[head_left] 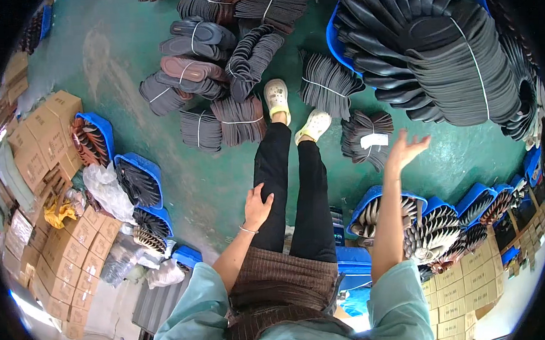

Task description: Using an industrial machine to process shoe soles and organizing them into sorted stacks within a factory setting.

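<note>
1. Evidently empty, the right hand (405, 152) spread its fingers beside the white-tagged shoe-sole bundle (353, 141), right of centre in the frame.
2. Near centre, the left hand (258, 208) rested, loosely spread, on the black trousers (275, 173).
3. The bundle looked dense, bendy; lifting under both ends seemed surest.
</note>
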Demonstrator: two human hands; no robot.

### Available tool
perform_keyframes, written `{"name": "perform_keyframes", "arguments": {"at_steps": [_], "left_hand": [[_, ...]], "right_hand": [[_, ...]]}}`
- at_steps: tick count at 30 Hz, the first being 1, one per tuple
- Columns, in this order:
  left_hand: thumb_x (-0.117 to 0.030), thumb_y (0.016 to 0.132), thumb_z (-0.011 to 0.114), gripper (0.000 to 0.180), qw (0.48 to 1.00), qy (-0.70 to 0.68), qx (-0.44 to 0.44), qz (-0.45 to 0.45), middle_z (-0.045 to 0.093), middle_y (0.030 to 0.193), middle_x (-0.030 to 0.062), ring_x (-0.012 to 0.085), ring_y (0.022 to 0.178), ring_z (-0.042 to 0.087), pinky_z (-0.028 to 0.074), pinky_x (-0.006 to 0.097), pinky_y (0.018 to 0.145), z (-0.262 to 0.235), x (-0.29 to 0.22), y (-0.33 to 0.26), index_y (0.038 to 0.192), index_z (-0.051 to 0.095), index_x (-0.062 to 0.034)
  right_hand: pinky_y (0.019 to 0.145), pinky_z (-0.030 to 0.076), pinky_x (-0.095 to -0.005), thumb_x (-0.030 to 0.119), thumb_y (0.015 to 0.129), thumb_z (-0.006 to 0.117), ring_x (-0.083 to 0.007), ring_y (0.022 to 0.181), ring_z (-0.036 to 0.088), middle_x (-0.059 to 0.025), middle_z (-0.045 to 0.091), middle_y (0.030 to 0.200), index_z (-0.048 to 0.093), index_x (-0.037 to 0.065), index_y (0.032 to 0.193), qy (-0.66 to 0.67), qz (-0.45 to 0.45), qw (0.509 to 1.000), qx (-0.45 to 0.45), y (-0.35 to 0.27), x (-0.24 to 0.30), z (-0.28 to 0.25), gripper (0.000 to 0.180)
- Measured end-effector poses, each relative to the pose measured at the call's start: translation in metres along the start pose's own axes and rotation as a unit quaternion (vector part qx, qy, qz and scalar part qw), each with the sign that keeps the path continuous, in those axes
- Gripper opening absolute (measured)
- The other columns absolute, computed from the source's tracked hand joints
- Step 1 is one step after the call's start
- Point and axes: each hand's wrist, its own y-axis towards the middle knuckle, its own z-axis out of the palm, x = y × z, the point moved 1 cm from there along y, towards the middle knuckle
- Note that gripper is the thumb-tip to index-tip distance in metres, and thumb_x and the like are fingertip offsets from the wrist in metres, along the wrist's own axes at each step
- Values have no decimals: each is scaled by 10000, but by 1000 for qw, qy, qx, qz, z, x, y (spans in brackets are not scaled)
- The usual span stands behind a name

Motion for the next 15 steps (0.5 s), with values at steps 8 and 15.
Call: {"name": "perform_keyframes", "arguments": {"at_steps": [8,15], "left_hand": [[-393,756,667,649,996,73,44,-22,477,1134,209,379,1036,506,446,428,871,-21,-26,41,1281,436,-89],[-268,602,771,760,995,98,21,-22,449,1040,168,372,932,529,476,443,780,-39,-30,65,1263,421,-135]], "right_hand": [[914,430,-356,162,740,672,-291,1072,558,-160,593,1146,566,17,1131,-206,155,880,399,-129,-115,41,430],[875,443,-451,141,732,590,-396,1026,534,-203,538,1144,509,46,1168,-325,9,840,435,-104,-130,184,453]]}}
